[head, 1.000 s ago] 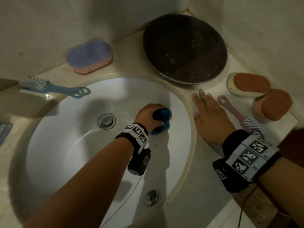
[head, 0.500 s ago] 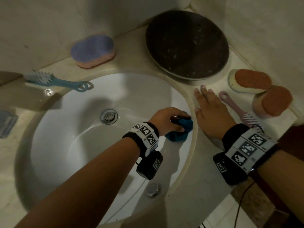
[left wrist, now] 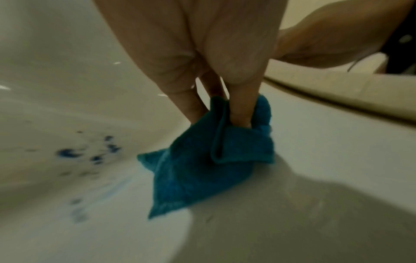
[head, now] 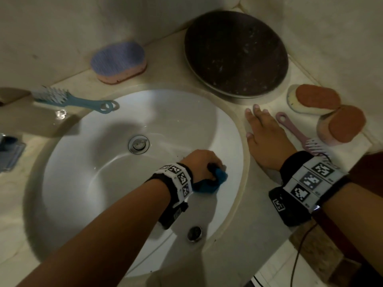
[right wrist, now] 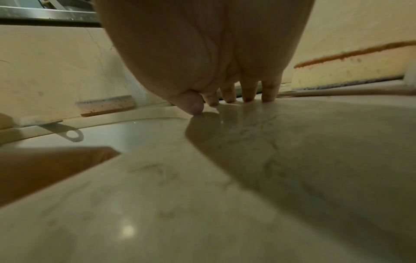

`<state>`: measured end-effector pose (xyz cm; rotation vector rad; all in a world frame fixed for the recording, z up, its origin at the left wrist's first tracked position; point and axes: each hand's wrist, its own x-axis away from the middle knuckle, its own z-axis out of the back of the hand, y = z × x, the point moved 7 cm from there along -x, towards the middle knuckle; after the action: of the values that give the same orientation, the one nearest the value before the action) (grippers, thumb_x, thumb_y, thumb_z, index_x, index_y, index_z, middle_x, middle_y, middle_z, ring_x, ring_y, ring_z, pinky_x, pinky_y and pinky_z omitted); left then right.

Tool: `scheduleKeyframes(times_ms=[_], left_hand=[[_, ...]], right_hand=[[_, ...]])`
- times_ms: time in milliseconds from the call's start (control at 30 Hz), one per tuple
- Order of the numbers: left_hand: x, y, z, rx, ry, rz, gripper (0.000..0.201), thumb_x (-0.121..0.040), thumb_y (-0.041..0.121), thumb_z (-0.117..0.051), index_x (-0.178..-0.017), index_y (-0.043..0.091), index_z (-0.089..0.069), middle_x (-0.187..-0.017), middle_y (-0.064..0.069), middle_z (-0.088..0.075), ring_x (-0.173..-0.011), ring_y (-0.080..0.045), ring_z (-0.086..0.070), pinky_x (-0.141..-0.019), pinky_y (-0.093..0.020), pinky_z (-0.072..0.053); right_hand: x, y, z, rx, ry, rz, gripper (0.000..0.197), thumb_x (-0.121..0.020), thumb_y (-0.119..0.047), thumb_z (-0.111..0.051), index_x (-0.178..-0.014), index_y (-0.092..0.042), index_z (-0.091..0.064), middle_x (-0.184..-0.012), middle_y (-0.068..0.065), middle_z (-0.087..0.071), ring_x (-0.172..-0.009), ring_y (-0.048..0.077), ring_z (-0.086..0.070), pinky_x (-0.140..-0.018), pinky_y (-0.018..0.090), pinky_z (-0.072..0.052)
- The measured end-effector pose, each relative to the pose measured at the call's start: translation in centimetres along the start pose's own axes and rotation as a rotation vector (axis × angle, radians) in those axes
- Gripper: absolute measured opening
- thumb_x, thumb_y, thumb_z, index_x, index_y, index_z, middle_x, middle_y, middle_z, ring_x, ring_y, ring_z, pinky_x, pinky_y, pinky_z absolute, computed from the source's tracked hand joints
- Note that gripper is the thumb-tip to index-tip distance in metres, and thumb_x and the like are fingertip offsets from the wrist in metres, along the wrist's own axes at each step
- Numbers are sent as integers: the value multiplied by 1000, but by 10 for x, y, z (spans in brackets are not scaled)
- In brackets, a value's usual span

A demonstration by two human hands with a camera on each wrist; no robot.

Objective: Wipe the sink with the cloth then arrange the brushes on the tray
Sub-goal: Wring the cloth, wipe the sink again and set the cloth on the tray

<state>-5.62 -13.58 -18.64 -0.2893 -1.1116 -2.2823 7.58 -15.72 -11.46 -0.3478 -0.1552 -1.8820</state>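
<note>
My left hand (head: 202, 164) grips a crumpled blue cloth (head: 209, 182) against the right inner wall of the white sink (head: 87, 183). In the left wrist view the fingers (left wrist: 239, 106) dig into the cloth (left wrist: 202, 170), and blue specks lie on the basin beside it. My right hand (head: 264, 137) lies flat with fingers spread on the marble counter (right wrist: 247, 178), right of the sink rim. A pink brush (head: 298, 133) lies just right of that hand. A blue brush (head: 70, 99) rests on the counter at the far left. The dark round tray (head: 236, 52) stands at the back.
A purple-topped sponge (head: 119, 62) sits behind the sink. Two orange-topped sponges (head: 315, 99) (head: 342, 126) lie at the right by the wall. The drain (head: 138, 143) is in the basin's middle, an overflow hole (head: 194, 233) near the front. A blue object (head: 9, 150) lies at the left edge.
My left hand has dragged the cloth along the sink's right wall towards me. The right hand has stayed flat on the counter.
</note>
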Motion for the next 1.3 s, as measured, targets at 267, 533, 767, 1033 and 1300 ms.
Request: scheduleKeyframes(times_ms=[267, 533, 767, 1033, 1300], left_hand=[[5, 27, -1, -71, -109, -76, 29, -79, 15, -66, -108, 11, -69, -115, -9, -65, -108, -27, -59, -97, -33, -46], [20, -22, 2, -4, -21, 144, 30, -81, 20, -67, -111, 16, -67, -116, -4, -63, -109, -22, -57, -87, -21, -40], [31, -78, 53, 60, 402, 391, 23, -86, 12, -58, -107, 11, -65, -112, -12, -62, -104, -31, -58, -84, -30, -43], [27, -106, 27, -65, 263, 409, 41, -86, 13, -58, -126, 18, -54, -131, -7, -49, -119, -29, -50, -102, -32, -37], [21, -73, 20, -75, 231, 238, 30, -86, 6, -56, -115, 12, -61, -116, -11, -60, -109, -30, -56, -97, -34, -44]], right_hand=[[0, -1, -1, -13, 17, 12, 60, -96, -20, -33, -150, -12, -9, -159, 11, -3, -146, 30, -7, -119, 38, -7], [0, 2, 0, -53, 13, 11, 60, -97, -19, -36, -151, -14, -10, -159, 9, -3, -147, 29, -7, -119, 38, -6], [5, 14, -12, -85, -23, -98, 59, -98, -30, -34, -149, -34, -6, -159, 8, 2, -146, 30, -3, -120, 44, -8], [10, 15, -11, -58, 31, -88, 58, -98, -34, -33, -149, -36, -6, -159, 6, -2, -146, 31, -8, -116, 51, -17], [11, 14, -9, -69, 21, -97, 57, -98, -36, -31, -148, -38, -4, -160, 4, -1, -146, 30, -6, -115, 52, -16]])
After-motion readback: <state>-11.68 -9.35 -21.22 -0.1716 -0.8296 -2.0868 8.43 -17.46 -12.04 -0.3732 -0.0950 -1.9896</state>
